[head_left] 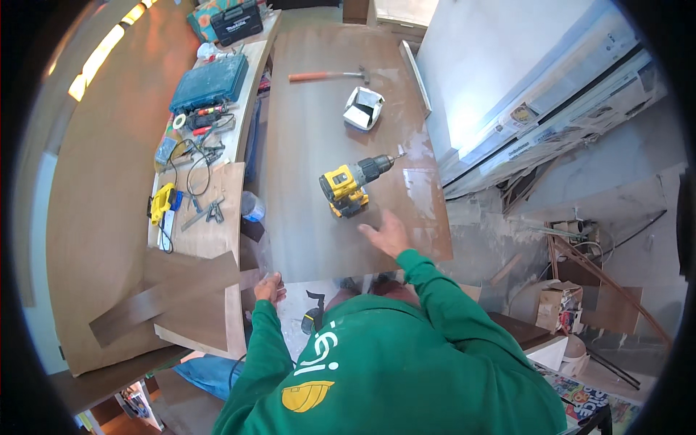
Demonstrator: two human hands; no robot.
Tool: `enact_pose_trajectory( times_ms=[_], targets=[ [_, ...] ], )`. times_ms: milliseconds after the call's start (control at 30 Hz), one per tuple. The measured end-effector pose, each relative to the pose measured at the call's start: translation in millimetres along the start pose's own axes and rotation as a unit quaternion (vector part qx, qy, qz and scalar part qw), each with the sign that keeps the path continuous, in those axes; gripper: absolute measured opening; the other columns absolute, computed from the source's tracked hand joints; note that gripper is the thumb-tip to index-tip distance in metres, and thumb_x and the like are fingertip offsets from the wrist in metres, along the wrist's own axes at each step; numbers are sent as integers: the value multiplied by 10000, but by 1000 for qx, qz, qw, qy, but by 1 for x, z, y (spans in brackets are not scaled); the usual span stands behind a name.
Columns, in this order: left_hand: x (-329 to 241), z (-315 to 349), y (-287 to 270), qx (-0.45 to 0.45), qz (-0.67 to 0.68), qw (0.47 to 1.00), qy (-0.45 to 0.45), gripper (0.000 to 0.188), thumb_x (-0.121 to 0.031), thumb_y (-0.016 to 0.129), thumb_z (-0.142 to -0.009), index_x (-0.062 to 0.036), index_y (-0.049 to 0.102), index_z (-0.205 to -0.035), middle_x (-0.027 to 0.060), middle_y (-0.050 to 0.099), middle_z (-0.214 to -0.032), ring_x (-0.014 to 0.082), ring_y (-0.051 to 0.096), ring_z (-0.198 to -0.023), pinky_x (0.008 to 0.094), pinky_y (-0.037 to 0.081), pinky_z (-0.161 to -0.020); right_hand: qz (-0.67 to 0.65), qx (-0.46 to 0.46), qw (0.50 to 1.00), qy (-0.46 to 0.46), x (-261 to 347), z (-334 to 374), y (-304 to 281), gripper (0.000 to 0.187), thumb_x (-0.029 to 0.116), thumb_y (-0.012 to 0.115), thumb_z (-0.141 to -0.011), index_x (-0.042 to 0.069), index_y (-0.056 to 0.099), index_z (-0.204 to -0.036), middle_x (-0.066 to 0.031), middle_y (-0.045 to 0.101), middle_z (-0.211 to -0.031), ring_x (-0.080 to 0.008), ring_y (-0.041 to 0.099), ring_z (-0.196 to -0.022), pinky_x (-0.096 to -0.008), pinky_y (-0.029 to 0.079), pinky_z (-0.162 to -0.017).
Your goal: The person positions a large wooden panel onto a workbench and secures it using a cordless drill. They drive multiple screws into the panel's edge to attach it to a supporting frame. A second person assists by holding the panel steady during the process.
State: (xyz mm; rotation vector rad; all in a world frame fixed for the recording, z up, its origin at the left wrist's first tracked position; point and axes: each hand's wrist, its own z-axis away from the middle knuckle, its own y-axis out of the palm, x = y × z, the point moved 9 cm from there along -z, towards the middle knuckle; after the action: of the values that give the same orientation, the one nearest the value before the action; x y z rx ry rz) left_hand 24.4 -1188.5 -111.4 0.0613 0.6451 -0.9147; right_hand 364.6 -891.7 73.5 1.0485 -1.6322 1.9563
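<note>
My right hand (389, 235) is over the near part of a brown board (304, 152), thumb and fingers apart, holding nothing. Just beyond it a yellow and black cordless drill (348, 185) stands on the board, its bit pointing to the far right. My left hand (271, 288) is low by the board's near left corner. Its fingers are curled together; whatever they may hold is too small to make out. Farther up the board are an open small white box (362, 109) and a claw hammer (319, 76) with a red-orange handle.
On the left a bench carries a teal tool case (210, 81), a black case (238, 23), a yellow power tool (162, 203), clamps and cables. A brown strip (167, 293) lies across its near end. Wrapped white panels (507, 80) stand right; a carton (558, 306) sits below.
</note>
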Motion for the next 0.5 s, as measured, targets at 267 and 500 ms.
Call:
enact_pose_trajectory(
  times_ms=[267,500],
  targets=[
    [2,-2,7,4,8,1000,7,362,-362,747,-915,-26,658,-1019,113,687,-888,240,687,-678,368,585,-577,-321,23,946,48,20,-65,52,777,268,844,-799,25,444,-1419,-151,649,-1273,-272,648,-1177,-399,531,-990],
    [15,0,11,-56,70,995,38,399,-361,757,-915,-5,642,-1054,126,681,-871,235,681,-657,355,572,-538,-307,136,942,18,27,-90,49,811,151,883,-776,-3,404,-1412,-132,624,-1318,-241,636,-1203,-364,532,-1018]
  ],
)
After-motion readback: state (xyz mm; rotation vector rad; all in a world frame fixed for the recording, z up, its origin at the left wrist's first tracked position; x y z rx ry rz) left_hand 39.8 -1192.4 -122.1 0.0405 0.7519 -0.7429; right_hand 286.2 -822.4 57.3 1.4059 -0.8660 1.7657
